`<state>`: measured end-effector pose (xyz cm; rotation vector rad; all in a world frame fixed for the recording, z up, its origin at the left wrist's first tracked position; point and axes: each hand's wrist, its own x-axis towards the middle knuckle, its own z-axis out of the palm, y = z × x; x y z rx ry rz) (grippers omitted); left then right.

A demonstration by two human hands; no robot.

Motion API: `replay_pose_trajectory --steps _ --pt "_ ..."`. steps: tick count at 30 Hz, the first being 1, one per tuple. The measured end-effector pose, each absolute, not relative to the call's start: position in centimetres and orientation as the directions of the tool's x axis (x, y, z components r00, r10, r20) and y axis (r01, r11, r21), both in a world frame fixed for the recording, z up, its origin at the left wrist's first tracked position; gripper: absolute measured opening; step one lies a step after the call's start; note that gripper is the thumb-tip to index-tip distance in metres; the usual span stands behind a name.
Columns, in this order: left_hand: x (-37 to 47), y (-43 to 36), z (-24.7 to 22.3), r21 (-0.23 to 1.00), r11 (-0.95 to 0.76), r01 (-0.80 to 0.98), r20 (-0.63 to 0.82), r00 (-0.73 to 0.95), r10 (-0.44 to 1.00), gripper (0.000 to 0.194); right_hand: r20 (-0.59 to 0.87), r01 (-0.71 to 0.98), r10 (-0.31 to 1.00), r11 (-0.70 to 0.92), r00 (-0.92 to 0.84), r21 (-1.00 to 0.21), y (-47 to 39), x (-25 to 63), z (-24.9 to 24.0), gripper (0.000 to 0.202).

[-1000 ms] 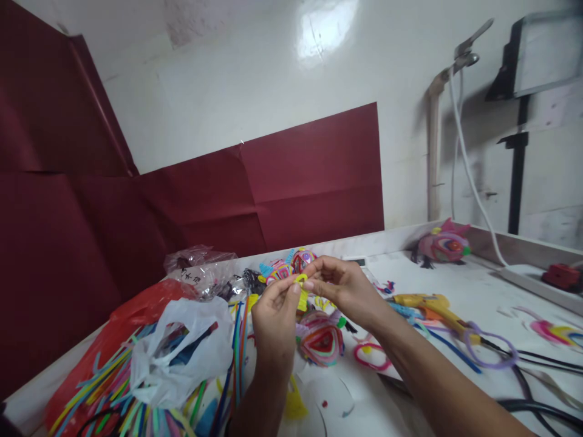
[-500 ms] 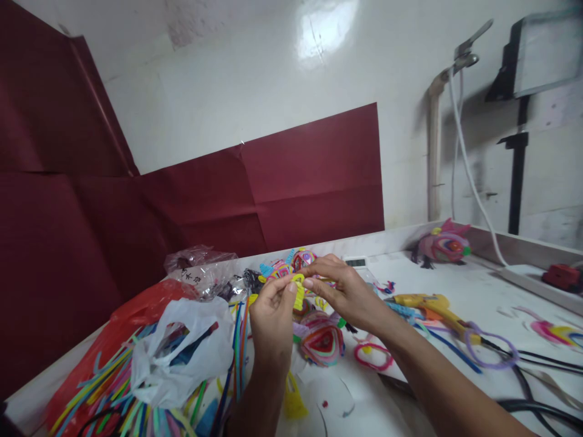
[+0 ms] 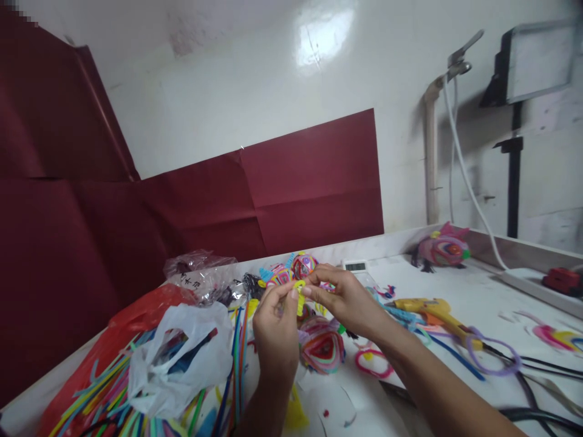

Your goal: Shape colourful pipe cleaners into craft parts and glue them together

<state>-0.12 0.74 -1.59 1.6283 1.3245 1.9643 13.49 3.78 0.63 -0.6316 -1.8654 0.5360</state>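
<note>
Between both hands, over the middle of the table, is a small bent piece of yellow chenille stem (image 3: 300, 306), folded back and forth. My left hand (image 3: 276, 325) pinches it from the left with thumb and forefinger. From the right, my right hand (image 3: 344, 297) pinches its upper end, where a small loop shows; the fingers partly cover it. Just below the hands lies a rounded figure (image 3: 324, 346) of coiled pink, red and green chenille stems. A flat yellow piece (image 3: 296, 411) rests on the table beside my left forearm. A pink oval ring (image 3: 374, 362) lies under my right forearm.
Left, a white plastic bag (image 3: 182, 358) sits on bundled colourful chenille stems (image 3: 98, 391) and a red bag (image 3: 150, 309). Right are a yellow glue gun (image 3: 423, 306), a purple ring (image 3: 494, 355), black cables and a power strip (image 3: 523, 280). A pink figure (image 3: 441, 247) stands behind.
The view has shifted slightly upward. Both hands still pinch the yellow chenille stem, which now shows less between the fingers.
</note>
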Motion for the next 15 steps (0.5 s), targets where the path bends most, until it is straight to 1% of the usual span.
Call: replay_pose_trajectory --steps 5,8,11,15 --pt "-0.08 0.82 -1.6 0.785 -0.543 0.299 0.619 -0.331 0.712 0.016 0.663 0.193 0.684 0.726 -0.305 -0.66 3.92 13.4 0.5 0.027" --pt "-0.03 0.77 -1.48 0.838 -0.51 0.196 0.546 -0.333 0.769 0.018 0.653 0.208 0.688 0.722 -0.316 -0.66 4.0 13.43 0.55 0.028" --pt "-0.03 0.73 -1.27 0.881 -0.463 0.095 0.469 -0.288 0.835 0.025 0.651 0.212 0.687 0.723 -0.324 -0.657 4.02 13.5 0.66 0.027" --pt "-0.13 0.71 -1.09 0.894 -0.435 0.111 0.448 -0.273 0.851 0.024 0.643 0.212 0.696 0.714 -0.319 -0.668 3.94 13.55 0.73 0.025"
